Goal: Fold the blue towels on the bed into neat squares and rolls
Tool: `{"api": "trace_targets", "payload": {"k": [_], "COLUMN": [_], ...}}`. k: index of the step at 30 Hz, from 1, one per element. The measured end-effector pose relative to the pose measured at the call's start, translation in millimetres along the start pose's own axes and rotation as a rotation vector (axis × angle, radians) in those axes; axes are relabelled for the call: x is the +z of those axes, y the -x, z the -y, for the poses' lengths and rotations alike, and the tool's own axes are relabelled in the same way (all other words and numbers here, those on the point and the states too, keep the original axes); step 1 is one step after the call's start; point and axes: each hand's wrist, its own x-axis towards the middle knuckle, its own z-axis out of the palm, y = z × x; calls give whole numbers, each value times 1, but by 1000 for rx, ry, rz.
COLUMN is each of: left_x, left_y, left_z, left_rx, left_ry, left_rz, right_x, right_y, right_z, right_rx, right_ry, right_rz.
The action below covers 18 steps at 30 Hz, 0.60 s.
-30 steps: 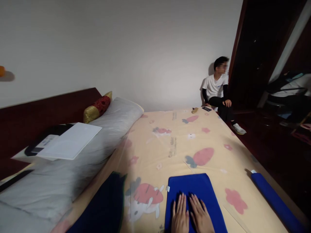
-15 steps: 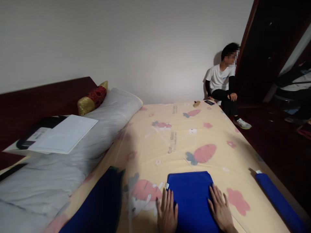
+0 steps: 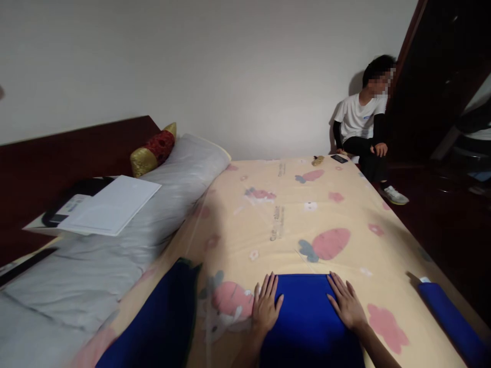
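A folded blue cloth point(image 3: 307, 317) lies flat on the cream bed sheet point(image 3: 284, 220) printed with pink carrots. My left hand point(image 3: 265, 306) rests flat on the cloth's far left corner, fingers spread. My right hand point(image 3: 346, 304) lies flat on its far right corner, fingers spread too. Neither hand grips anything.
A dark blue cloth point(image 3: 157, 327) lies at the left, a rolled blue cloth point(image 3: 448, 322) at the bed's right edge. A grey duvet point(image 3: 115, 245), white papers point(image 3: 111, 207) and a red-gold pillow point(image 3: 153, 151) sit by the headboard. A person point(image 3: 364, 133) sits at the far corner near a phone point(image 3: 339, 159).
My hands slid apart from the cloth's middle to its sides, then forward to its far corners. The camera view shifted slightly.
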Motion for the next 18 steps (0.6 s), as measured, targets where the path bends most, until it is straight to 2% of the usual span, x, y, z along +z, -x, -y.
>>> {"api": "trace_targets", "payload": {"k": [2, 5, 9, 10, 12, 13, 15, 18], "left_x": [3, 7, -5, -10, -20, -23, -22, -7], "left_y": [3, 0, -16, -18, -12, -3, 28, 93], "left_z": [2, 0, -2, -5, -20, -32, -60, -102], "left_rx": [-26, -37, -85, -123, -179, -166, -43, 155], "left_ry": [-6, 2, 37, 32, 12, 9, 30, 70], "left_rz": [4, 61, 234, 243, 172, 109, 3, -69], "right_x": [5, 11, 8, 5, 1, 1, 4, 17], "right_y": [7, 6, -9, -10, -2, 7, 38, 99], "right_z": [-10, -14, -13, -9, 9, 23, 58, 107], "right_rx": [-2, -1, 22, 60, 138, 149, 71, -121], "right_ry": [26, 33, 14, 14, 4, -13, -63, -119], "right_rz": [-31, -8, 59, 39, -48, -94, -134, -87]}}
